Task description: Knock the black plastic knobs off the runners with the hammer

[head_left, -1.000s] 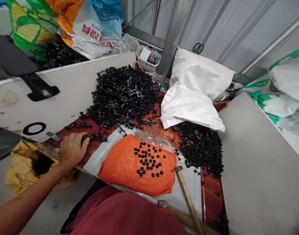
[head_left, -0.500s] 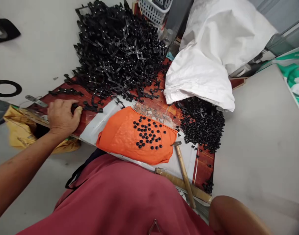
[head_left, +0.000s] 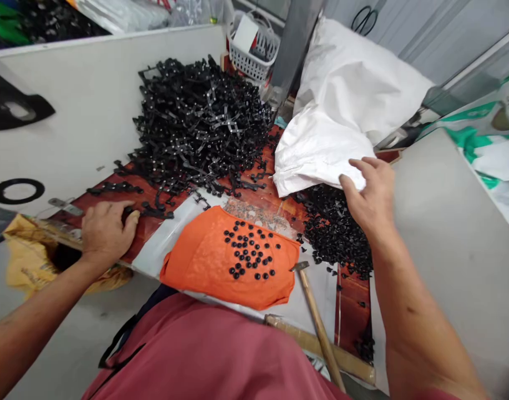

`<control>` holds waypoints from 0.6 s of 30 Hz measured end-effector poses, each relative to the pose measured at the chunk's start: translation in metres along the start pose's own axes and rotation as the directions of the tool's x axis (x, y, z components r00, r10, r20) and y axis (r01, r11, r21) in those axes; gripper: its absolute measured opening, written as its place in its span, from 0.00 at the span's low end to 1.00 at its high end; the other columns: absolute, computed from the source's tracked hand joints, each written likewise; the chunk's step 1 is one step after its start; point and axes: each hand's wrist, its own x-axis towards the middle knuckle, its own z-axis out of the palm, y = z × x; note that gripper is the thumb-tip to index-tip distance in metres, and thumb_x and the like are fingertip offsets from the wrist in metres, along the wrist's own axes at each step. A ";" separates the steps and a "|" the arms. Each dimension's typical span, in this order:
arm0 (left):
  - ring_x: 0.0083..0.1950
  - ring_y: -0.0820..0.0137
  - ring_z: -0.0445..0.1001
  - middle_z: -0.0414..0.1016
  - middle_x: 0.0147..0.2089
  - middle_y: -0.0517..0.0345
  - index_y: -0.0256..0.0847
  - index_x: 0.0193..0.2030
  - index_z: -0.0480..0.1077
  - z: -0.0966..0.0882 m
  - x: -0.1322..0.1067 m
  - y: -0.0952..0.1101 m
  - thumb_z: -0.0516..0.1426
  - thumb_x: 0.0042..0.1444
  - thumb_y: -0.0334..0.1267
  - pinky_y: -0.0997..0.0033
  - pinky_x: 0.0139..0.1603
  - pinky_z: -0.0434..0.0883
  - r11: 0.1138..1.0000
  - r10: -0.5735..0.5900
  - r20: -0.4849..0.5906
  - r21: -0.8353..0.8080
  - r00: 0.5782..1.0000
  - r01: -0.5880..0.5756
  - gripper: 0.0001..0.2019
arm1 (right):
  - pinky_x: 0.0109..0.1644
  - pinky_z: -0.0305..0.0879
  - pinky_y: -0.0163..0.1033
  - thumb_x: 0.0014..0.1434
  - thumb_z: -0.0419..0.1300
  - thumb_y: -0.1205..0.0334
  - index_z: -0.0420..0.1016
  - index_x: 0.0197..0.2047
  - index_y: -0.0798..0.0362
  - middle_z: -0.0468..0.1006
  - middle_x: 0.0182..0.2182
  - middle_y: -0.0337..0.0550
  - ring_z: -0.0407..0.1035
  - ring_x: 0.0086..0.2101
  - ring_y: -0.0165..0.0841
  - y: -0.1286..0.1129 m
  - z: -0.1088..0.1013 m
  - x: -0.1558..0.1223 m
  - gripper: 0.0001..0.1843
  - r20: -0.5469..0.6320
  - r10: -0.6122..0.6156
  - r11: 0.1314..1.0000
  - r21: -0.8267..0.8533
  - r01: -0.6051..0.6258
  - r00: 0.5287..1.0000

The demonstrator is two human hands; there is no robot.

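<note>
My left hand [head_left: 108, 230] rests on the red tabletop at the near left, thumb and index finger apart, with black linked parts [head_left: 154, 211] beside the fingertips. My right hand [head_left: 373, 191] reaches over the mouth of a white sack [head_left: 321, 147], fingers spread. Below that hand lies a heap of small black caps [head_left: 335, 225], partly under the sack. An orange cloth [head_left: 196, 253] lies in the middle, with many black round pieces [head_left: 248, 250] scattered on it. A hammer [head_left: 318, 319] with a wooden handle lies at the cloth's right edge.
A tall pile of black jointed parts [head_left: 200, 125] stands at the back left against a white panel [head_left: 83, 89]. Behind it is a white basket [head_left: 252, 64]. A grey panel [head_left: 449, 239] borders the right side. A yellow bag [head_left: 27, 250] hangs at the left edge.
My right hand and forearm have come into view from the right, up to the white sack and cap heap. The camera view has tilted up somewhat. My left hand stays in place.
</note>
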 end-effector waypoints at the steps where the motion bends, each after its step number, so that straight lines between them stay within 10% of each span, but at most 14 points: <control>1: 0.53 0.51 0.68 0.74 0.50 0.38 0.33 0.57 0.73 0.001 0.000 0.000 0.43 0.68 0.51 0.51 0.57 0.66 1.000 0.007 -0.011 0.016 1.000 -0.007 0.28 | 0.65 0.60 0.64 0.67 0.57 0.41 0.77 0.59 0.47 0.72 0.57 0.54 0.64 0.60 0.53 0.013 0.015 0.017 0.26 0.027 0.021 1.000 -0.022 -0.020 0.999; 9: 0.51 0.48 0.71 0.76 0.48 0.36 0.33 0.53 0.75 -0.004 0.002 0.001 0.38 0.68 0.52 0.50 0.56 0.68 0.998 0.038 -0.004 0.048 0.999 -0.037 0.31 | 0.68 0.47 0.70 0.62 0.59 0.31 0.54 0.74 0.54 0.55 0.71 0.64 0.44 0.70 0.58 0.019 0.150 0.135 0.49 0.079 0.137 0.973 -0.199 -0.119 0.987; 13: 0.50 0.47 0.72 0.76 0.47 0.38 0.38 0.51 0.74 0.000 0.002 -0.003 0.39 0.68 0.53 0.48 0.56 0.69 0.999 0.035 -0.016 0.012 0.999 -0.035 0.28 | 0.67 0.44 0.73 0.52 0.70 0.35 0.44 0.77 0.58 0.50 0.73 0.70 0.41 0.70 0.61 0.025 0.188 0.145 0.64 0.126 0.438 0.876 -0.285 -0.390 0.890; 18: 0.51 0.46 0.72 0.77 0.47 0.39 0.39 0.49 0.73 0.006 0.001 -0.008 0.41 0.68 0.52 0.47 0.55 0.69 0.999 0.034 -0.022 -0.036 0.999 -0.035 0.25 | 0.52 0.64 0.51 0.65 0.61 0.49 0.74 0.53 0.60 0.78 0.46 0.62 0.69 0.49 0.49 0.078 0.192 0.106 0.23 0.166 0.647 0.760 -0.210 -0.615 0.744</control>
